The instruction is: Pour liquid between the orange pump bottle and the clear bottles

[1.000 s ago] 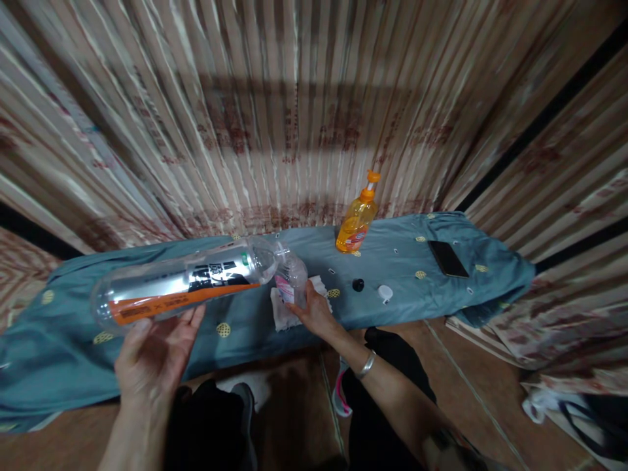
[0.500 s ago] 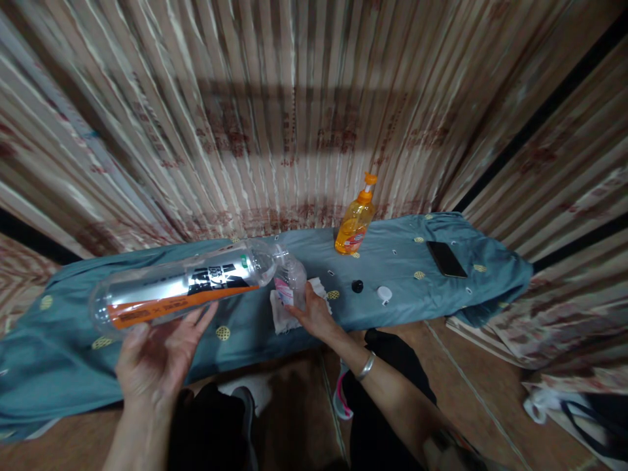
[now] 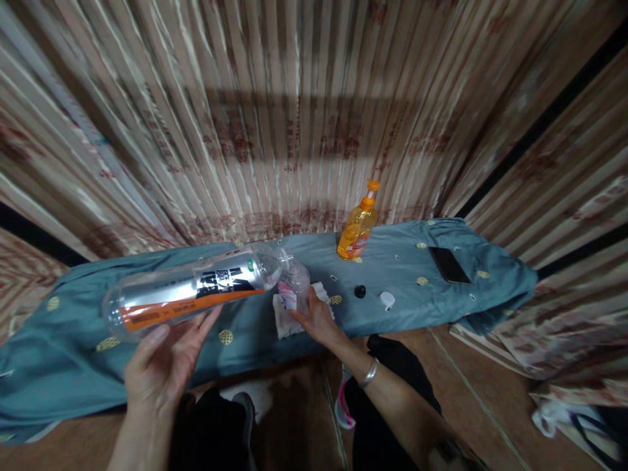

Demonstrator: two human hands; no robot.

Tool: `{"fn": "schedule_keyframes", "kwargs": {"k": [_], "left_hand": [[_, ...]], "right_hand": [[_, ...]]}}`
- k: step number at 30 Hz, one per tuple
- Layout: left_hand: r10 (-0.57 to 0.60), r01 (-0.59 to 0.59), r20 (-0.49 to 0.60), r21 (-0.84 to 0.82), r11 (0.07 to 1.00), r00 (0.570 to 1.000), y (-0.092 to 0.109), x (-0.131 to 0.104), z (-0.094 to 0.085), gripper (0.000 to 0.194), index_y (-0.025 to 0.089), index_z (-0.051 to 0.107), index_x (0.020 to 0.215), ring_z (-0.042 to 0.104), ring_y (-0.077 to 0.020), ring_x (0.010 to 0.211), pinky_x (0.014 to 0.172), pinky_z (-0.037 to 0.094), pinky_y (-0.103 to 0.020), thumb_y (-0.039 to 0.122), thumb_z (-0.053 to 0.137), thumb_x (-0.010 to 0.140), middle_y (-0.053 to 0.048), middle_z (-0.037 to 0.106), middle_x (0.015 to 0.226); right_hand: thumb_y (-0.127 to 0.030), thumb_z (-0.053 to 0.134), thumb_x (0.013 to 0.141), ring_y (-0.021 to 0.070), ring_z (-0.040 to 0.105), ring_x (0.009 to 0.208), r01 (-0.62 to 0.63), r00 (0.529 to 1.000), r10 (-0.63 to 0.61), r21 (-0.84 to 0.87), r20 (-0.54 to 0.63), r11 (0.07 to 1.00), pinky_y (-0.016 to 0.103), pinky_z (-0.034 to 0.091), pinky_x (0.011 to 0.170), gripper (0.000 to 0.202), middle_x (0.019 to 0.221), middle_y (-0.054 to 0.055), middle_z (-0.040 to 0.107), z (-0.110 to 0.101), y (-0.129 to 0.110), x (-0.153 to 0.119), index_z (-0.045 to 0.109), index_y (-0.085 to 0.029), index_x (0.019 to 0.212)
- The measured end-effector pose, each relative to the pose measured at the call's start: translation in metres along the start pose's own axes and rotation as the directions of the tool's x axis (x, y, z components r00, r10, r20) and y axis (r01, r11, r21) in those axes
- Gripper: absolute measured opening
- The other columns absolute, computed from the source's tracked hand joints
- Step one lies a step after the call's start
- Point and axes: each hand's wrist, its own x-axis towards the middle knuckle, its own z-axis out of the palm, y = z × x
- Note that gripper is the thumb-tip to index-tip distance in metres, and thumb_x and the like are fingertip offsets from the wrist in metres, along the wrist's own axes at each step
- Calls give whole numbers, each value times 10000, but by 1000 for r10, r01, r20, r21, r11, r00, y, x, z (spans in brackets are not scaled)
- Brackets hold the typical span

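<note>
My left hand (image 3: 169,356) supports a large clear plastic bottle (image 3: 186,291) from below, with a silver, black and orange label. The bottle lies almost level, its neck pointing right. My right hand (image 3: 316,318) is closed around a small clear plastic bottle (image 3: 294,281) with a pink and white label. The small bottle stands slightly tilted over a white cloth (image 3: 289,324). The two bottle mouths meet or nearly touch; I cannot tell which. Neither bottle has a cap on. A black cap (image 3: 360,291) and a white cap (image 3: 387,299) lie right of my right hand.
A pump bottle of orange liquid (image 3: 357,229) stands at the back of the bench, which has a blue-green cloth (image 3: 402,261) over it. A dark phone (image 3: 449,265) lies at the right. Patterned curtains (image 3: 304,131) hang close behind.
The view has shifted slightly, so everything sits a little lower and further right. Both hands keep their hold, and the bottles stay mouth to mouth.
</note>
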Motion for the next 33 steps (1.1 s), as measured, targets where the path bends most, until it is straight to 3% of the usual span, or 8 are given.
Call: {"fn": "schedule_keyframes", "kwargs": {"k": [5,13,17,27,33], "left_hand": [[-17,19,-41,52,998,999,-1,2,1,486,274,721,829,435,-445,1408,1153,371,-748,270,926,389,-1,768,1084],[-31,35,-59,59,998,998,-1,4,1,657,274,720,902,438,-407,1414,1243,247,-678,322,992,305,31,767,1032],[-33,36,-77,51,998,997,0,3,0,632,280,705,853,388,-391,1451,1242,268,-664,325,999,296,56,757,933],[-34,35,-98,10,999,995,-6,7,-1,602,276,675,752,633,-297,1173,1209,320,-616,335,1006,253,97,755,867],[-35,37,-87,19,999,996,-6,7,-4,592,294,687,771,672,-261,1061,1198,339,-604,339,1004,272,114,750,831]], "right_hand": [[-284,760,837,304,741,1036,11,1000,-12,-41,-11,999,405,605,888,600,1119,138,752,-2,-4,0,527,-117,1363],[-322,752,847,300,726,1088,-5,1000,5,-33,7,999,405,593,926,598,1166,130,733,2,1,0,520,-135,1366],[-306,755,849,299,714,1129,-9,1000,9,-11,15,1000,410,580,967,622,1206,130,727,2,1,1,496,-158,1394],[-309,761,842,294,727,1098,3,1000,-3,-27,-20,1000,390,598,934,583,1170,108,741,4,3,0,538,-177,1365],[-303,767,829,308,743,1034,-10,1000,10,-35,-12,999,423,609,905,605,1089,120,750,2,1,0,536,-132,1362]]}}
